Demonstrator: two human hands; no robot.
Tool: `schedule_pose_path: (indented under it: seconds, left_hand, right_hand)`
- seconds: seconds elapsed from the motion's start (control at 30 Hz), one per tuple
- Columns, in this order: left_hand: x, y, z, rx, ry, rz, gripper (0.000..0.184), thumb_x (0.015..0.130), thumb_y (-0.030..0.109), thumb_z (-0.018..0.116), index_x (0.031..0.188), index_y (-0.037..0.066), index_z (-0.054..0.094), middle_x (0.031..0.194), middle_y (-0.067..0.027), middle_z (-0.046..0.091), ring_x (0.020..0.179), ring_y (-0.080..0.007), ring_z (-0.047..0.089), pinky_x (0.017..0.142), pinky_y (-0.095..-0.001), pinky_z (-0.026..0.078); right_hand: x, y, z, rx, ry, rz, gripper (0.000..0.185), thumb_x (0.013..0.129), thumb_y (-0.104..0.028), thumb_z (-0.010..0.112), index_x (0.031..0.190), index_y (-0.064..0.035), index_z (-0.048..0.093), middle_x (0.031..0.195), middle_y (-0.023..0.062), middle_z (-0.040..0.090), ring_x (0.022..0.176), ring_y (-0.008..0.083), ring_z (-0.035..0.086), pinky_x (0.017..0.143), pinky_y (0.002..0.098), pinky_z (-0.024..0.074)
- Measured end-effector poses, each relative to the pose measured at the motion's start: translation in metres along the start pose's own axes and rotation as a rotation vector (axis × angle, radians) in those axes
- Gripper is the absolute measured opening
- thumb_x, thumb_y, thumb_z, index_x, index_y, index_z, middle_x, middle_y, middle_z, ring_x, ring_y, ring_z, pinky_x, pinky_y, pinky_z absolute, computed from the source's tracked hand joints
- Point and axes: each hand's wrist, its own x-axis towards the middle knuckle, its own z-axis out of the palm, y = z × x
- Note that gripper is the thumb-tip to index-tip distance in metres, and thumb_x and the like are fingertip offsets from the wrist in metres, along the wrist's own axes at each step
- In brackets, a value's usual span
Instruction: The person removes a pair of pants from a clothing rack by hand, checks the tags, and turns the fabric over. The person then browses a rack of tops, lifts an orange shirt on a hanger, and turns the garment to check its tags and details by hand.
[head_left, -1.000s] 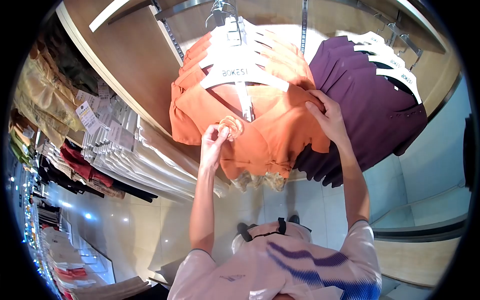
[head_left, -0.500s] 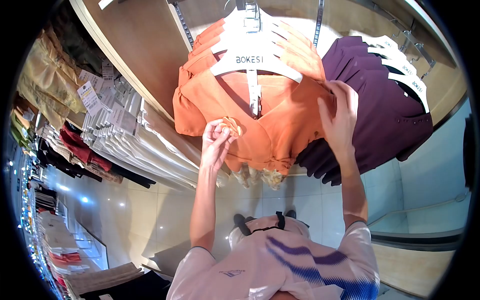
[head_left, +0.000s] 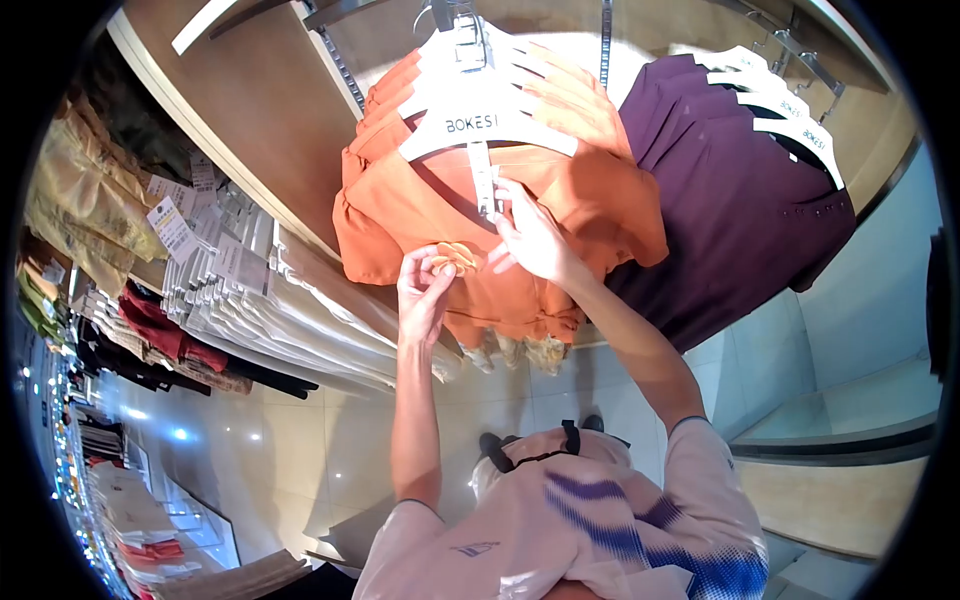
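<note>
An orange blouse (head_left: 400, 215) hangs foremost in a row of similar orange garments, on a white hanger (head_left: 495, 133) lettered BOKESI. Pinched between the thumb and fingers of my left hand (head_left: 420, 295) is an orange fabric flower (head_left: 456, 257), held against the front of the blouse. My right hand (head_left: 532, 238) is at the neckline with its fingers spread. Its fingertips are beside the white tag (head_left: 483, 180) that hangs below the hanger; whether they touch it I cannot tell.
Dark purple tops (head_left: 735, 190) hang on white hangers to the right. White garments (head_left: 270, 310) with paper price tags (head_left: 172, 228) hang to the left, beside a wooden panel (head_left: 235, 110). Pale floor tiles (head_left: 290, 440) lie below.
My right hand has moved left from the blouse's right shoulder to the neckline, near the tag. My left hand still holds the flower, which now shows more fully.
</note>
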Motion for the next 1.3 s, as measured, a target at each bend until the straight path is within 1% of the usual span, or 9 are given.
schedule_pose_path:
  seconds: [0.17,0.27,0.33,0.53,0.6,0.7,0.83,1.03,1.3]
  left_hand:
    - [0.009,0.009,0.002,0.251,0.065,0.003,0.028,0.088,-0.002,0.061,0.112,0.005,0.050,0.106,-0.0076,0.059,0.097,-0.0144,0.058,0.090,-0.0298,0.048]
    - [0.012,0.016,0.019,0.439,0.159,0.099,0.021,0.088,0.000,0.062,0.106,0.002,0.051,0.099,-0.0083,0.059,0.089,-0.0155,0.059,0.084,-0.0282,0.048]
    - [0.015,0.025,0.029,1.134,0.235,0.423,0.014,0.086,-0.001,0.062,0.097,-0.001,0.053,0.095,-0.0110,0.059,0.081,-0.0179,0.059,0.075,-0.0283,0.048]
    - [0.021,0.034,0.065,0.997,0.112,0.698,0.006,0.086,-0.005,0.059,0.086,-0.004,0.053,0.084,-0.0131,0.060,0.065,-0.0201,0.058,0.060,-0.0284,0.047]
    - [0.023,0.036,0.077,0.836,0.123,0.481,0.004,0.087,-0.002,0.059,0.088,-0.004,0.055,0.086,-0.0133,0.062,0.062,-0.0189,0.058,0.058,-0.0293,0.048]
    - [0.034,0.023,0.083,1.121,0.040,0.436,0.017,0.088,0.010,0.061,0.099,-0.003,0.057,0.088,-0.0162,0.064,0.059,-0.0206,0.058,0.057,-0.0312,0.047]
    - [0.044,0.011,0.087,1.137,-0.049,0.232,0.039,0.086,0.008,0.059,0.120,-0.003,0.043,0.089,-0.0183,0.064,0.059,-0.0266,0.058,0.059,-0.0364,0.048]
    - [0.057,0.005,0.083,1.123,-0.025,0.211,0.037,0.083,0.008,0.063,0.115,-0.001,0.046,0.098,-0.0163,0.062,0.069,-0.0268,0.061,0.065,-0.0366,0.050]
    - [0.061,0.001,0.082,1.261,0.004,0.257,0.027,0.083,0.011,0.064,0.106,0.002,0.051,0.094,-0.0149,0.061,0.083,-0.0318,0.063,0.071,-0.0402,0.050]
  right_hand:
    - [0.013,0.010,0.000,-0.248,0.119,-0.066,0.029,0.091,-0.002,0.045,0.119,0.0002,0.038,0.096,0.0156,0.053,0.052,0.0223,0.063,0.046,0.0314,0.0554]
    - [0.016,0.006,-0.002,-0.306,0.130,-0.082,0.016,0.091,-0.002,0.046,0.106,0.0018,0.043,0.093,0.0154,0.053,0.052,0.0216,0.063,0.045,0.0304,0.0543]
    - [0.016,0.004,-0.003,-0.282,0.161,-0.082,0.013,0.090,-0.002,0.049,0.102,0.0037,0.049,0.092,0.0147,0.053,0.053,0.0207,0.064,0.044,0.0287,0.0527]
    - [0.008,0.006,-0.011,-0.321,0.212,-0.251,0.017,0.089,-0.003,0.053,0.104,0.0049,0.056,0.093,0.0124,0.055,0.057,0.0190,0.066,0.045,0.0249,0.0513]
    - [0.004,-0.001,-0.013,-0.321,0.197,-0.201,0.015,0.091,-0.005,0.053,0.102,0.0044,0.058,0.086,0.0107,0.059,0.056,0.0178,0.066,0.045,0.0242,0.0516]
    - [0.009,0.007,-0.018,-0.472,0.233,-0.314,0.014,0.091,-0.012,0.054,0.093,-0.0004,0.061,0.077,0.0095,0.064,0.050,0.0189,0.064,0.046,0.0279,0.0511]
    - [0.004,0.002,-0.017,-0.372,0.263,-0.297,0.015,0.093,-0.013,0.053,0.095,-0.0011,0.063,0.071,0.0084,0.064,0.050,0.0178,0.064,0.044,0.0278,0.0487]
    - [-0.002,0.000,-0.026,-0.047,0.232,-0.228,0.019,0.097,-0.008,0.047,0.107,-0.0002,0.061,0.073,0.0024,0.059,0.042,0.0058,0.050,0.038,0.0196,0.0402]
    - [-0.006,-0.010,-0.028,-0.125,0.201,-0.191,0.021,0.096,-0.008,0.046,0.107,-0.0019,0.062,0.073,0.0035,0.061,0.043,0.0078,0.053,0.041,0.0225,0.0429]
